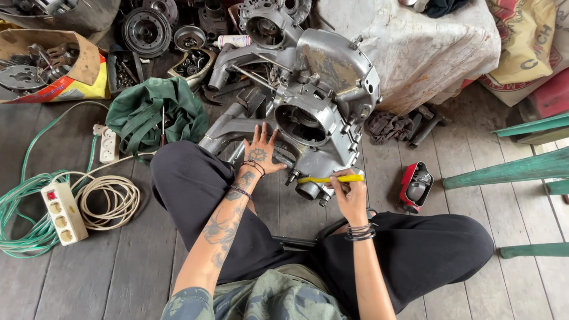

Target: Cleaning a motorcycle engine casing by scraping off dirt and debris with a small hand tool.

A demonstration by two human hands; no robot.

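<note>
Off to the left a power strip (63,212) and a green rag (155,112) are left lying on the floorboards. The left hand (259,152) is spread flat, fingers released, pressed on the engine case (320,101) between the knees. The right hand (348,189) is pinched around a yellow brush (329,179), bristles laid against the lower edge. Probably best if the case is kept steadied and short strokes are used.

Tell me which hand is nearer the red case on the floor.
Right. The right hand, holding a yellow brush, is just left of the red case in the picture. The left hand lies flat on the engine casing, farther off beyond the right hand.
</note>
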